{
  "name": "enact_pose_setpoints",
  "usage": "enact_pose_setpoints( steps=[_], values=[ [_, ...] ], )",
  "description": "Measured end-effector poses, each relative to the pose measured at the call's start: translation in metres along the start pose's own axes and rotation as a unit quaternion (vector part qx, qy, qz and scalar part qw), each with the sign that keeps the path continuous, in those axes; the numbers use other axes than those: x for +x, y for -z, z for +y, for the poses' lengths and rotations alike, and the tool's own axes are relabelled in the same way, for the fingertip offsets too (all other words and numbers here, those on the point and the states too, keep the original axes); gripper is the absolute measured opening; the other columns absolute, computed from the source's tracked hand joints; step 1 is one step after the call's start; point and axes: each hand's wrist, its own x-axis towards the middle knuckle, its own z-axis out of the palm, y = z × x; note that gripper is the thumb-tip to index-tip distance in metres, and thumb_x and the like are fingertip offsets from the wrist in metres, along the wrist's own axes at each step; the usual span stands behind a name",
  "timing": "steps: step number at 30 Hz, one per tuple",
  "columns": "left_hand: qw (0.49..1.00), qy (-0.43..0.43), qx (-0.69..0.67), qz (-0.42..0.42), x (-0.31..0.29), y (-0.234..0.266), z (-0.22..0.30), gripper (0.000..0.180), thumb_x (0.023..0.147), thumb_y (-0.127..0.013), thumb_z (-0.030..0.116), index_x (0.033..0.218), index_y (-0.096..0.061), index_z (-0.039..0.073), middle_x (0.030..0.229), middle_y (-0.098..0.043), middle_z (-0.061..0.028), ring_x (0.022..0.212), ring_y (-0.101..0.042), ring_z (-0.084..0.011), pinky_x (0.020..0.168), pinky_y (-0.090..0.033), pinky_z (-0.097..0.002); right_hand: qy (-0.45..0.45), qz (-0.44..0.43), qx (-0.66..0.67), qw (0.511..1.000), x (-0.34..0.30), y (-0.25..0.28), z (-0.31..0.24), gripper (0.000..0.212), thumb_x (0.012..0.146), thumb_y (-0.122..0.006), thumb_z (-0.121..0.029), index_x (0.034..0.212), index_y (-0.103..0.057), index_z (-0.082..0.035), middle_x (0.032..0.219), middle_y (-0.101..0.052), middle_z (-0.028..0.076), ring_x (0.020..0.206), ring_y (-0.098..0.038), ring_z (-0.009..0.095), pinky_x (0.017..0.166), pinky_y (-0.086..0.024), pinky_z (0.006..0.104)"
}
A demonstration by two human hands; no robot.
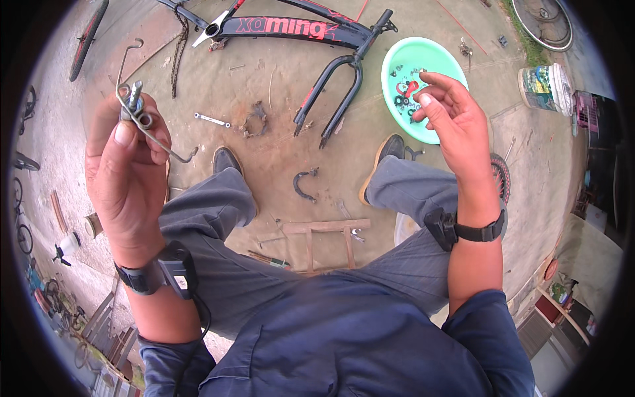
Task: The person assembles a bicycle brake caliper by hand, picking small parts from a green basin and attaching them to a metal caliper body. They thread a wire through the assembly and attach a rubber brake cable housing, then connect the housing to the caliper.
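Observation:
Raised at the left, my left hand (118, 165) pinches a bent wire spring (170, 152) between thumb and fingers. The spring has a coil in its middle and hooked ends, and a threaded bolt (135, 91) stands up beside the coil. My right hand (456, 135) is held over the near right side of a mint-green basin (440, 53), thumb and index finger apart, with nothing visible between them. Inside the basin lie a red part (411, 88) and several small dark parts, partly hidden by my fingers.
A dark bicycle frame (284, 30) with its fork (324, 92) lies ahead. A wrench (211, 120), a curved dark part (303, 185) and a wooden piece (324, 226) are on the ground between my legs. A white bucket (546, 89) and a wheel (542, 23) are at the right.

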Motion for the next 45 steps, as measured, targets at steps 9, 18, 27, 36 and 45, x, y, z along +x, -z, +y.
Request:
enact_pose_setpoints(
  steps=[9,18,27,36,45],
  values=[
    [0.999,0.042,0.02,-0.023,0.003,-0.015,-0.011,0.031,0.097,-0.061,0.011,0.125,-0.057,-0.001,0.104,-0.063,-0.0118,0.078,-0.06,-0.0133,0.064,-0.046,-0.0214,-0.014,-0.019,0.045,0.999,0.003,-0.003,0.003,0.034,0.095,-0.066,-0.01,0.125,-0.06,0.003,0.1,-0.063,0.006,0.089,-0.061,0.01,0.079,-0.054,0.0271],
    [0.99,0.13,0.043,-0.036,0.0,-0.049,-0.033,0.027,0.093,-0.065,0.004,0.119,-0.059,-0.001,0.094,-0.065,-0.0064,0.076,-0.066,-0.0132,0.066,-0.05,-0.0234,-0.019,-0.067,0.062,0.996,0.0,-0.008,0.007,0.036,0.097,-0.065,-0.017,0.128,-0.059,0.0,0.102,-0.066,0.005,0.084,-0.064,0.011,0.073,-0.05,0.025],
    [0.974,0.196,0.084,-0.078,-0.002,-0.065,-0.05,0.025,0.092,-0.068,0.003,0.116,-0.062,0.002,0.091,-0.067,-0.0037,0.079,-0.067,-0.0113,0.068,-0.051,-0.0233,-0.043,-0.158,0.121,0.979,-0.009,-0.022,-0.002,0.04,0.095,-0.07,-0.018,0.129,-0.058,0.0,0.105,-0.066,0.007,0.09,-0.063,0.011,0.08,-0.052,0.0269],
    [0.954,0.264,0.069,-0.123,-0.008,-0.078,-0.063,0.025,0.093,-0.068,0.004,0.117,-0.062,0.003,0.098,-0.068,-0.0033,0.085,-0.067,-0.0105,0.072,-0.051,-0.023,-0.043,-0.232,0.163,0.958,-0.018,-0.038,-0.012,0.044,0.09,-0.075,-0.012,0.129,-0.061,-0.002,0.107,-0.067,0.005,0.09,-0.062,0.008,0.078,-0.051,0.0238],
    [0.95,0.279,0.066,-0.125,-0.006,-0.08,-0.066,0.026,0.093,-0.069,0.005,0.117,-0.061,0.002,0.098,-0.068,-0.0032,0.085,-0.066,-0.01,0.072,-0.051,-0.0233,-0.021,-0.225,0.14,0.964,-0.017,-0.041,-0.011,0.039,0.091,-0.074,-0.013,0.127,-0.062,-0.004,0.101,-0.065,0.005,0.084,-0.062,0.007,0.075,-0.052,0.0243]
  ],
)
